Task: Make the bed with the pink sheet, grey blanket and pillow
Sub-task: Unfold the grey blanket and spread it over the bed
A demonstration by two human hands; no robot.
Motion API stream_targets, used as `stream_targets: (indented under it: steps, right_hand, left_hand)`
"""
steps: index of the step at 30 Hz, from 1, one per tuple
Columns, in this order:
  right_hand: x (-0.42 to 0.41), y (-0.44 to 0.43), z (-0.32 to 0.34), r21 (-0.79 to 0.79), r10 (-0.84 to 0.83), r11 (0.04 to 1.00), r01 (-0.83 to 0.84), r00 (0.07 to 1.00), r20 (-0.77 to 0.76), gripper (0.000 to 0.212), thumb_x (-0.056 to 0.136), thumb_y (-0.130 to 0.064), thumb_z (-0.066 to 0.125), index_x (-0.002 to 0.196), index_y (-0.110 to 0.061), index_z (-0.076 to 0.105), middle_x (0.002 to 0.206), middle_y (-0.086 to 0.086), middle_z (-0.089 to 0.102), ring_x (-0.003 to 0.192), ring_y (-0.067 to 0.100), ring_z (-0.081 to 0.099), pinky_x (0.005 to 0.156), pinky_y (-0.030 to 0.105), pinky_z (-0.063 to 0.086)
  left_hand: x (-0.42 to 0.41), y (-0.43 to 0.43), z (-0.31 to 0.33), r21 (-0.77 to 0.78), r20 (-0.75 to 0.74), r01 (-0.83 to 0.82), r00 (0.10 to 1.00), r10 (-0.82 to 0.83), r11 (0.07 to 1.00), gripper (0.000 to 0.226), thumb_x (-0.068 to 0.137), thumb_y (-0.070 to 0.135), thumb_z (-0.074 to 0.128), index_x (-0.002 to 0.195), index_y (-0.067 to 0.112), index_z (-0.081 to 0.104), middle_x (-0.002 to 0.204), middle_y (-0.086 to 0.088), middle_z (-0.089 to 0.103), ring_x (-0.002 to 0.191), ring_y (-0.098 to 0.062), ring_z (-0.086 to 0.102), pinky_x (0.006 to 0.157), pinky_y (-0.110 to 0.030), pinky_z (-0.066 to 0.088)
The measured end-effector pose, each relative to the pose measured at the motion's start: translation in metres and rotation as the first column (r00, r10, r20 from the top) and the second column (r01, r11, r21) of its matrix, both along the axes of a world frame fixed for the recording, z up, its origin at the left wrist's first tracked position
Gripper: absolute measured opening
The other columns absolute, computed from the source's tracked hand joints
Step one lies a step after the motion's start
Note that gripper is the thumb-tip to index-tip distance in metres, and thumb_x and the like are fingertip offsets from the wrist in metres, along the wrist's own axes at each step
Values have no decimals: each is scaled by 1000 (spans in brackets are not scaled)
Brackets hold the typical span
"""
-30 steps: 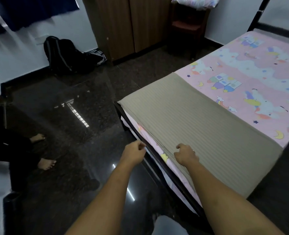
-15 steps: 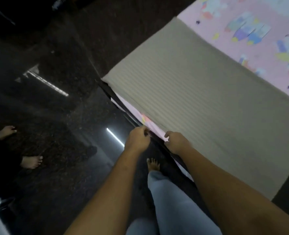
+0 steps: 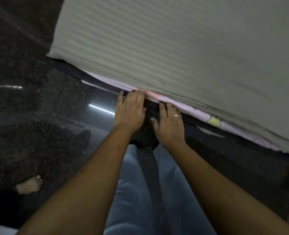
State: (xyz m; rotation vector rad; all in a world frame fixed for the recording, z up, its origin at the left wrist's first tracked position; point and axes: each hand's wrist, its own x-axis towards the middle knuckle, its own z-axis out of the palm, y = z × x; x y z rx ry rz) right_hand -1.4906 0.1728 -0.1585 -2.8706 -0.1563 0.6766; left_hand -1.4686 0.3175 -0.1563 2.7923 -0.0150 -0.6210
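The grey blanket (image 3: pixel 174 48) fills the upper part of the view and lies flat over the bed, with its striped lower edge running slantwise from upper left down to the right. Under this edge a narrow strip of the pink sheet (image 3: pixel 188 108) shows, and below the strip is the dark bed frame (image 3: pixel 69 69). Both hands are at this edge, close to each other but apart. The left hand (image 3: pixel 130 111) is flat, with the fingers straight and together, and its fingertips touch the pink sheet just under the blanket edge; it grips nothing. The right hand (image 3: pixel 170 126), which wears a ring (image 3: pixel 176 115), is also flat with straight fingers, and its fingertips reach the dark frame just below the pink strip; whether they touch the sheet itself I cannot tell. So the blanket is above and beyond both hands, and the sheet is directly at the fingertips. Below the arms are the person's legs in blue jeans (image 3: pixel 132 192). The dark floor (image 3: pixel 38 107) is shiny and carries a bright reflection (image 3: pixel 101 109), and another person's bare foot (image 3: pixel 30 184) stands at lower left.
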Motion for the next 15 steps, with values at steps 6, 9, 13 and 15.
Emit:
stream_targets:
  steps: [6, 9, 13, 15]
  right_hand:
    - [4, 34, -15, -60, -196, 977, 206, 970, 147, 66, 90, -57, 45, 132, -6, 48, 131, 14, 54, 123, 32, 47, 107, 48, 32]
    - [20, 35, -17, -115, -205, 971, 209, 978, 45, 64, 92, -61, 39, 125, -7, 54, 126, 14, 58, 118, 31, 50, 101, 43, 35]
    - [54, 25, -9, -39, -169, 985, 166, 980, -102, 54, 94, -54, 41, 118, -10, 62, 121, 17, 62, 111, 33, 56, 89, 37, 43]
    - [58, 5, -6, 42, -42, 998, 49, 986, -159, 38, 95, -38, 46, 122, -16, 62, 123, 16, 62, 111, 34, 57, 88, 37, 44]
  left_hand:
    - [8, 29, -11, 99, -12, 224, 974, -224, 969, 56, 96, 43, 39, 142, 13, 31, 147, -5, 35, 138, -24, 25, 115, -45, 9]
    - [26, 21, -9, 154, -10, 223, 975, -224, 963, 45, 94, 40, 42, 127, 9, 48, 130, -11, 52, 124, -28, 41, 107, -41, 22]
    - [65, 14, 0, 167, -143, 159, 980, -135, 973, 38, 93, 34, 45, 116, 9, 61, 123, -16, 60, 115, -33, 55, 96, -38, 39]
    - [75, 12, 9, 195, -139, 178, 978, -152, 964, 31, 92, 22, 47, 115, 7, 62, 121, -18, 60, 112, -37, 57, 89, -41, 46]
